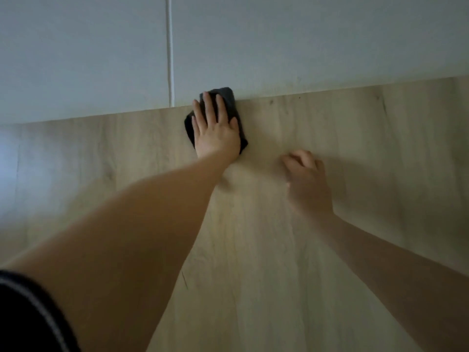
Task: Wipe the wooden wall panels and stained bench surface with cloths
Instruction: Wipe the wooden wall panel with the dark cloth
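A pale wooden wall panel [279, 250] fills the lower two thirds of the head view. My left hand [215, 130] lies flat, fingers straight, pressing a dark cloth [229, 100] against the panel at its top edge. The cloth pokes out above my fingertips and on both sides of my palm. My right hand [307, 181] rests on the bare panel lower and to the right, its fingers curled in, and I see nothing in it. The bench is out of view.
Above the panel's top edge runs a grey-white wall [304, 41], with a thin white vertical strip [169, 52] coming down to the panel. A black sleeve [28, 316] shows at the bottom left corner.
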### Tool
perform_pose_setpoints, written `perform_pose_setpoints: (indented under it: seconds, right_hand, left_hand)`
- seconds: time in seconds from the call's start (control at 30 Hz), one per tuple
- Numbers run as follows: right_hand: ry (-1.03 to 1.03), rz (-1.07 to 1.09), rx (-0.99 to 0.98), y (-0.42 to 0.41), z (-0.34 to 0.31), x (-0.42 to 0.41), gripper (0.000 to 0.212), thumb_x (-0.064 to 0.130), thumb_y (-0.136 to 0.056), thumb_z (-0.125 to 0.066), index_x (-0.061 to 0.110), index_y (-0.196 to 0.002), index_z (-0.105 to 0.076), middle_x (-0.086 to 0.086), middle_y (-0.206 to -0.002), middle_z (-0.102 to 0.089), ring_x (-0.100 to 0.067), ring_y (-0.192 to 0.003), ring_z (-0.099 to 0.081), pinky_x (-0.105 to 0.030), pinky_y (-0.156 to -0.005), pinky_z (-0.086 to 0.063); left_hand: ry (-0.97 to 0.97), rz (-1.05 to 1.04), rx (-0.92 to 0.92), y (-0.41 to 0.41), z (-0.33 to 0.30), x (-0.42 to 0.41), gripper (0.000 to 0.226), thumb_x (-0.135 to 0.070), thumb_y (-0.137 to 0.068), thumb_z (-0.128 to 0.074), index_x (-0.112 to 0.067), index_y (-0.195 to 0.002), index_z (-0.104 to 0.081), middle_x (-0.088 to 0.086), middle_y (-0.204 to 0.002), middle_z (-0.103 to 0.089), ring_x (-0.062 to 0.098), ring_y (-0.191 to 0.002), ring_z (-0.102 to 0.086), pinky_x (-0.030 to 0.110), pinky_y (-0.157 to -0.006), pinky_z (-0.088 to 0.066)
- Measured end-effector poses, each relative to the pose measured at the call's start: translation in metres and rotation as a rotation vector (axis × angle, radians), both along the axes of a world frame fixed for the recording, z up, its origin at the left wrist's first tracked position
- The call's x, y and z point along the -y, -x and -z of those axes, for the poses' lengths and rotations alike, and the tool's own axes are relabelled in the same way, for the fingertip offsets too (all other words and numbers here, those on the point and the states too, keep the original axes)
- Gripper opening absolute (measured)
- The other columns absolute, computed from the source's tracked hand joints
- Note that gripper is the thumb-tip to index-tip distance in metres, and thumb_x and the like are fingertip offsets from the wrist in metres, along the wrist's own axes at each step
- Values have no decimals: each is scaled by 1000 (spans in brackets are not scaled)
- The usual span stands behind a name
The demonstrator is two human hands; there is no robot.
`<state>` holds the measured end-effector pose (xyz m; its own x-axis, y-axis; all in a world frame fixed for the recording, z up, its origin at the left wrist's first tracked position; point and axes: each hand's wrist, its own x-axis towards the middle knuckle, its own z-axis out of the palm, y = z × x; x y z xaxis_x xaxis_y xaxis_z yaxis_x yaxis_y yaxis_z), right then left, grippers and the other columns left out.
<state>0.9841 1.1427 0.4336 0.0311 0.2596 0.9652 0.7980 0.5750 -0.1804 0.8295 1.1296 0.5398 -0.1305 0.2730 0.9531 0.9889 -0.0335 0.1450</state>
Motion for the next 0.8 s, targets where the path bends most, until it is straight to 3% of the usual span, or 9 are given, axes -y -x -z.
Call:
perform_pose_setpoints:
  seconds: [0.1, 0.17, 0.23, 0.37, 0.5, 0.57, 0.7, 0.77, 0.8]
  right_hand:
    - [-6, -15, -4, 1, 1, 5, 50, -9, -86, -41, 13, -130, -53, -3, -138, -42, -29, -116, -37, -34, -94, -39]
    - [13, -4, 9, 4, 0, 7, 53, -9, -86, -40, 12, -133, -51, -4, -138, -40, -29, -117, -35, -34, -96, -38]
    - [22, -1, 26, 8, 0, 6, 55, -10, -84, -40, 13, -133, -52, -4, -138, -41, -30, -116, -37, -35, -97, -38]
    - [-9, -15, -11, 19, 5, 5, 54, -11, -78, -42, 13, -125, -58, -5, -133, -46, -32, -113, -41, -36, -92, -41]
    - [-15, -32, -37, 25, 11, 4, 50, -8, -83, -43, 13, -126, -58, -4, -134, -46, -30, -116, -41, -38, -92, -43]
    - [-14, -18, -23, 24, 12, 6, 49, -6, -85, -44, 15, -129, -56, -4, -135, -44, -29, -117, -39, -37, -92, -42]
    - [88, -3, -7, 28, 15, 17, 56, -5, -88, -39, 19, -139, -44, 1, -142, -35, -23, -124, -31, -34, -92, -41]
    - [94, 26, 3, 31, 16, 20, 59, -6, -87, -40, 22, -138, -45, 4, -142, -34, -22, -124, -31, -34, -89, -43]
    - [84, 37, 2, 32, 18, 19, 58, -6, -87, -41, 22, -137, -46, 5, -141, -35, -21, -123, -32, -34, -87, -44]
  left_hand:
    - [61, 31, -365, -23, 24, -3, 58, -40, -103, -20, -22, -152, 4, 2, -159, 15, 24, -145, 16, 38, -119, 7]
    - [91, 35, -505, -11, 22, -1, 57, -42, -102, -20, -26, -152, 3, -2, -159, 14, 19, -145, 15, 36, -119, 5]
    - [48, 42, -397, 15, 9, 1, 57, -44, -102, -21, -27, -152, 1, -4, -159, 13, 18, -146, 14, 34, -118, 6]
    - [25, -8, 38, 82, -3, 16, 59, -43, -102, -19, -23, -153, 3, 1, -159, 15, 22, -145, 16, 37, -119, 7]
    - [-60, -4, 328, 62, 20, 8, 59, -39, -101, -20, -20, -153, 3, 4, -159, 13, 26, -145, 15, 40, -118, 9]
    - [-73, 3, 227, 31, 36, 3, 59, -39, -101, -20, -20, -152, 2, 4, -159, 13, 27, -145, 15, 39, -116, 11]
    - [47, 50, -332, 22, 56, 5, 58, -42, -102, -20, -26, -152, 4, -1, -159, 16, 21, -145, 17, 34, -115, 13]
    - [57, 39, -386, 49, 49, 9, 58, -44, -102, -21, -28, -152, 3, -3, -159, 14, 18, -145, 15, 35, -118, 8]
    - [53, 32, -323, 65, 46, 11, 58, -45, -101, -21, -29, -152, 4, -3, -159, 14, 18, -145, 14, 35, -118, 7]
